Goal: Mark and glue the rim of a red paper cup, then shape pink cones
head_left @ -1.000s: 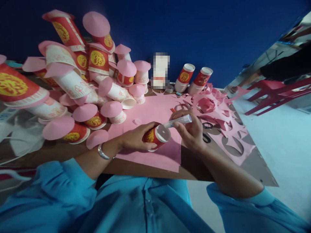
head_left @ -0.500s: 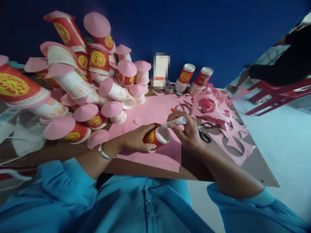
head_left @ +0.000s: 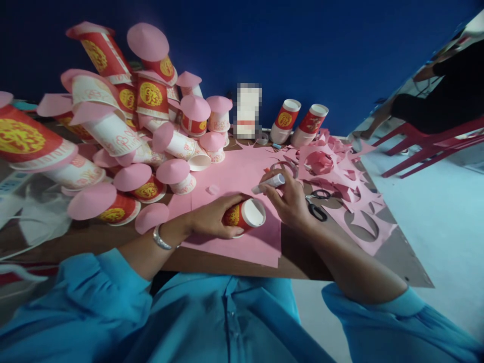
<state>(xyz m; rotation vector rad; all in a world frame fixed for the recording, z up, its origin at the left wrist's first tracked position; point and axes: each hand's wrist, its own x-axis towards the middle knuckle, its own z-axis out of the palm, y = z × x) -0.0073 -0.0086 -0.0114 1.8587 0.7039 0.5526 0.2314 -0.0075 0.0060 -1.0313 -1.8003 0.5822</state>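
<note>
My left hand (head_left: 215, 216) is closed around a red and gold paper cup (head_left: 242, 214), tilted so its round white end faces right. Between the fingers of my right hand (head_left: 289, 199) is a white glue stick (head_left: 273, 183), its left tip just above the cup's white end; I cannot tell whether it touches. Under both hands lie pink paper sheets (head_left: 242, 169). A small clear cap-like piece (head_left: 212, 190) rests on the paper left of the cup. Black-handled scissors (head_left: 316, 212) lie beside my right wrist.
Many paper cups with pink cone hats (head_left: 174, 171) are piled at the left. Two stacks of cups (head_left: 285, 121) stand by the blue wall (head_left: 302, 50). Pink paper scraps (head_left: 333, 166) cover the table's right side. A person in black (head_left: 446, 96) sits on a red stool (head_left: 416, 146).
The glue stick has shifted slightly down and left with my right hand. My left hand keeps its hold on the cup, which has barely moved.
</note>
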